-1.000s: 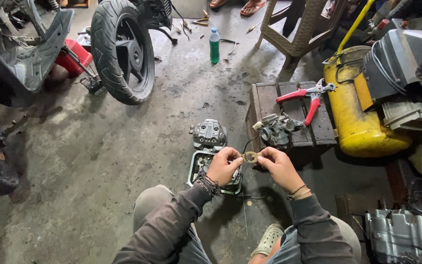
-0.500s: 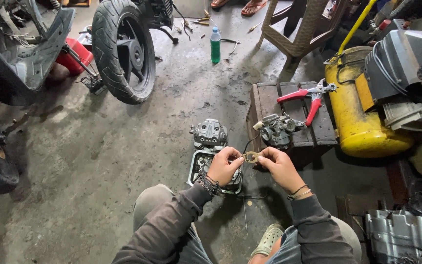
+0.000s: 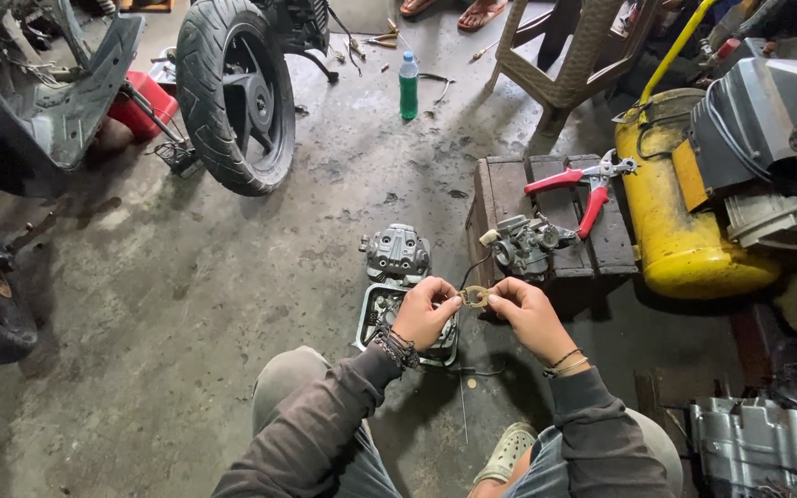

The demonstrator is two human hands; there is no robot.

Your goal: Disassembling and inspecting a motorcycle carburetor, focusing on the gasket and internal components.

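While both hands meet over the concrete floor (image 3: 186, 304), the left hand (image 3: 424, 312) and the right hand (image 3: 525, 314) pinch a small brass-coloured ring-shaped part (image 3: 475, 296) between their fingertips, each gripping one side of it, so the part hangs in the air between them, just above and in front of the person's knees. What exactly it is stays too small to tell; it looks like a gasket or float piece.

Judging from how things lie, the work is in the middle of a strip-down or rebuild. A carburetor (image 3: 520, 245) sits on the dark wooden crate (image 3: 509, 184) just beyond the right hand, with red-handled pliers (image 3: 578, 184) lying further back on the same crate. A grey engine cover (image 3: 397, 253) rests on the floor just ahead of the left hand, and an open metal casing (image 3: 382, 318) lies partly hidden beneath that hand. These parts are all apart from one another, so nothing appears reassembled yet; the small part seems to be under inspection or cleaning rather than fitted anywhere.

Further off stand a scooter's rear tyre (image 3: 232, 92), a green bottle (image 3: 408, 85), a yellow compressor tank (image 3: 684, 221) and a plastic chair (image 3: 565, 65). Another person's sandalled feet show at the top edge.
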